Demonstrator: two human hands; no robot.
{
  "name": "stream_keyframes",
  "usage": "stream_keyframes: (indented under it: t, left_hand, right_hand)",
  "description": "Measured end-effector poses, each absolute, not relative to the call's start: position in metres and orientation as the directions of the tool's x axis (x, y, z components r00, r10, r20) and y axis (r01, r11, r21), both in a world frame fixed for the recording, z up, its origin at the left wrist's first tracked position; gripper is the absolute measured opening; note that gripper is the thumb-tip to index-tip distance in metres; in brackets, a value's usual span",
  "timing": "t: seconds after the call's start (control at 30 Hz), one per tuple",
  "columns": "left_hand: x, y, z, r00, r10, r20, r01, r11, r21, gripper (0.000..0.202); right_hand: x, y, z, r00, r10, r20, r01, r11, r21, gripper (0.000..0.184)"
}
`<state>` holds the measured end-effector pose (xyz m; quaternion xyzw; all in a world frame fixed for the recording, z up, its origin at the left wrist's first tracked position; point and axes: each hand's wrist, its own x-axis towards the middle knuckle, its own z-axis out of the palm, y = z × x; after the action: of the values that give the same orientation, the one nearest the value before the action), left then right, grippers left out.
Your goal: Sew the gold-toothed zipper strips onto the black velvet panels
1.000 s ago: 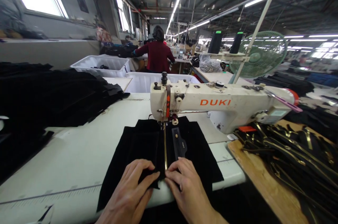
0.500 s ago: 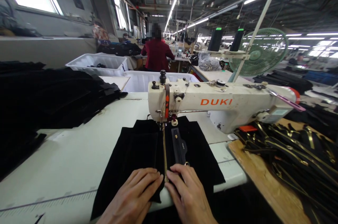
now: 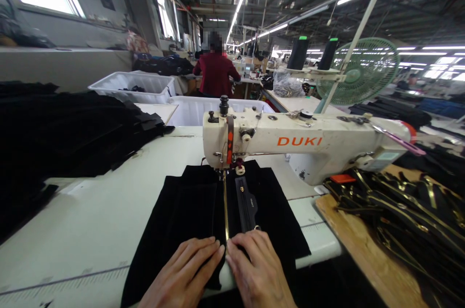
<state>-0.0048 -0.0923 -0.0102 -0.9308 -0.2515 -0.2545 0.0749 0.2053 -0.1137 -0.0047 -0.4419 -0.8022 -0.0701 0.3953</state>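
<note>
The black fabric [image 3: 181, 206] lies on the pale worktop [image 3: 87, 221], its far part at the needle end of the sewing machine [image 3: 269, 138], with a gold zipper [image 3: 226, 208] running lengthwise between its halves. The left hand [image 3: 183, 269] rests fingers on the fabric just left of the zipper's near end; the right hand [image 3: 256, 267] touches just right of it. Whether either grip pinches or merely presses, I cannot tell.

We had the black fabric [image 3: 185, 211] spread flat before us; the gold zipper [image 3: 225, 206] ran straight along its middle.
</note>
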Motion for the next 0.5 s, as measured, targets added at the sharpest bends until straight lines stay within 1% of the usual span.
stream_keyframes:
  t: [0.1, 0.17, 0.33, 0.4, 0.43, 0.5]
  left_hand:
    - [-0.005, -0.087, -0.013, 0.752, 0.384, 0.536, 0.479, -0.876, -0.045, 0.042]
    - [-0.003, -0.083, -0.013, 0.753, 0.384, 0.534, 0.479, -0.877, -0.044, 0.045]
    - [-0.002, -0.077, -0.002, 0.737, 0.379, 0.559, 0.489, -0.87, -0.055, 0.038]
    - [-0.005, -0.072, 0.003, 0.777, 0.36, 0.517, 0.461, -0.884, -0.079, 0.036]
    - [-0.007, -0.068, 0.004, 0.804, 0.343, 0.486, 0.437, -0.895, -0.092, 0.035]
    - [-0.01, -0.061, 0.003, 0.857, 0.295, 0.422, 0.373, -0.921, -0.114, 0.031]
  right_hand:
    - [0.205, -0.11, -0.008, -0.276, 0.629, 0.727, 0.765, 0.602, -0.23, 0.019]
    - [0.207, -0.107, -0.012, -0.288, 0.608, 0.74, 0.761, 0.614, -0.208, 0.017]
    - [0.217, -0.098, -0.021, -0.372, 0.523, 0.767, 0.744, 0.662, -0.091, 0.012]
    - [0.214, -0.093, -0.027, -0.394, 0.504, 0.769, 0.743, 0.667, -0.056, 0.014]
    - [0.211, -0.091, -0.031, -0.374, 0.501, 0.781, 0.759, 0.649, -0.053, 0.018]
    - [0.204, -0.087, -0.039, -0.269, 0.475, 0.838, 0.803, 0.591, -0.078, 0.029]
